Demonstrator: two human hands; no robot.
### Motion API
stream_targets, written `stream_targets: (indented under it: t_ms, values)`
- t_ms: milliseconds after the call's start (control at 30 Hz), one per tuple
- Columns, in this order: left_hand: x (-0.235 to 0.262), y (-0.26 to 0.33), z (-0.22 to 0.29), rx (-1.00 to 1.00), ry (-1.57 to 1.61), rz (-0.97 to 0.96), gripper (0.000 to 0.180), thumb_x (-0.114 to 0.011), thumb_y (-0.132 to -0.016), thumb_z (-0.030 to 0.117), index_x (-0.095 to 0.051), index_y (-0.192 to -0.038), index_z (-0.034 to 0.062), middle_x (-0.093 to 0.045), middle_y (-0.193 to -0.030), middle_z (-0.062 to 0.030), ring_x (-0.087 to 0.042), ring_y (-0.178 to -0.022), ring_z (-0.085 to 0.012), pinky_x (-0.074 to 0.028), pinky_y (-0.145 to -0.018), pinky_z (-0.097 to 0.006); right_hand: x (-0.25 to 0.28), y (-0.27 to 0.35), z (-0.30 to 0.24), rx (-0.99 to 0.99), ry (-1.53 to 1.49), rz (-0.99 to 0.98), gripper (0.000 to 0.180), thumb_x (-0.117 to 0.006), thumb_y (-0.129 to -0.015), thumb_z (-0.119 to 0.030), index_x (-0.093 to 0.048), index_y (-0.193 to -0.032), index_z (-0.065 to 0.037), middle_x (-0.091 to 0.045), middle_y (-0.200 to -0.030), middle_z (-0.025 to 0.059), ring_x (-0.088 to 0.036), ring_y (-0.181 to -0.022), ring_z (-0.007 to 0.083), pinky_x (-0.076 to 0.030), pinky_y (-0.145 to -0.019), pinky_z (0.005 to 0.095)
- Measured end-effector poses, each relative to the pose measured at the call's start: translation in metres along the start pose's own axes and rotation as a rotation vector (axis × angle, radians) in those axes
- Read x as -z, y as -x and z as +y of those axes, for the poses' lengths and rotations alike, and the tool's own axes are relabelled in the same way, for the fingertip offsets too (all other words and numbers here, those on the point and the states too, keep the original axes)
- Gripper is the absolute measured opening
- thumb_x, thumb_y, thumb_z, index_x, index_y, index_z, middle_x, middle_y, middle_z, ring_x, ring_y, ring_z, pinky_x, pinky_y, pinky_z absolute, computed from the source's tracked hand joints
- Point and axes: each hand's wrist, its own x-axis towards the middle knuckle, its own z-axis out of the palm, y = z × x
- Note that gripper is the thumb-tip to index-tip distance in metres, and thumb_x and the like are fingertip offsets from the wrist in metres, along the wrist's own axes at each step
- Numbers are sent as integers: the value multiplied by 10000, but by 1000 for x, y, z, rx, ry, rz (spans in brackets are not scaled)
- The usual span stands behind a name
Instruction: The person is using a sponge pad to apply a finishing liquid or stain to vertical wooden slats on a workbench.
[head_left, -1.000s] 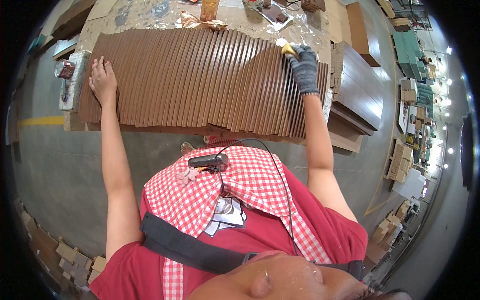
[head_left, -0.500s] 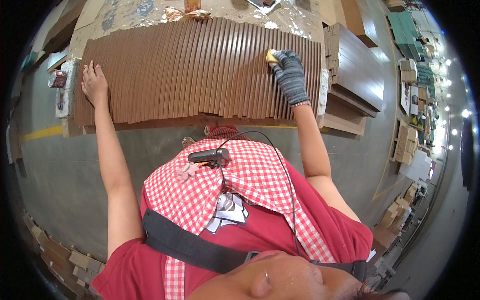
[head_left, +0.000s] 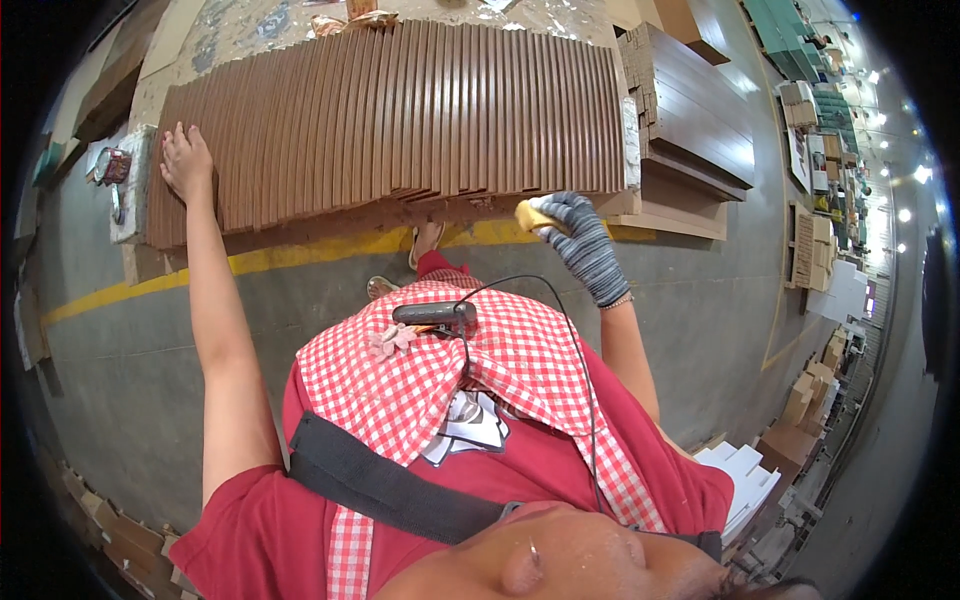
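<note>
The right hand (head_left: 582, 240), in a grey knit glove, is closed around a small yellow sanding block (head_left: 531, 216) and sits at the near edge of the row of brown ribbed wooden slats (head_left: 400, 120). Half a second ago the same hand and block lay far up on the slat surface, near the far right corner; one second ago they were at the far edge itself. The block has therefore been drawn toward the body along the length of the slats, and judged from this, one full pass over the right-hand portion looks complete.

The left hand (head_left: 186, 160), bare, lies flat with fingers spread on the slats at the left end, gripping nothing. Its position matches both earlier frames, so it continues to act as a steadying press.

To the left of the left hand, a white block with a small can (head_left: 112, 166) sits beside the slats, unchanged. Beyond the right hand, stacked dark boards (head_left: 700, 110) rest to the right of the row. The head camera now sits closer, so the slats fill more of the view.
</note>
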Motion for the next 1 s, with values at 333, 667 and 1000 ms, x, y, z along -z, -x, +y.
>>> stream_targets:
  t_ms: [333, 667, 1000]
  values:
    - [20, 16, 4, 33, 1, -19, 550, -313, -981, 465, -409, -1440, 179, -317, -1532, -80, -261, -1424, -245, -147, -1160, -481, 11, -19, 9, -47, 249, 168, 428, -757, -738, -27, -644, -1150, -57, -594, -1122, 104, -585, -1014, 244, -487, -933, 336]
    - [59, 56, -8, 77, 17, -19, 523, -320, -985, 459, -428, -1428, 204, -339, -1522, -36, -282, -1415, -215, -157, -1164, -467, 19, -105, 33, -152, 247, 100, 355, -790, -748, -106, -643, -1065, -44, -624, -1081, 97, -613, -981, 206, -510, -945, 291]
    - [70, 71, -23, 17, 45, 26, 501, -321, -991, 446, -450, -1413, 209, -358, -1511, -32, -299, -1407, -217, -176, -1155, -467, 42, -249, 104, 34, 511, 143, 369, -769, -773, -193, -680, -1119, -100, -642, -1103, 103, -609, -1006, 256, -475, -970, 348]
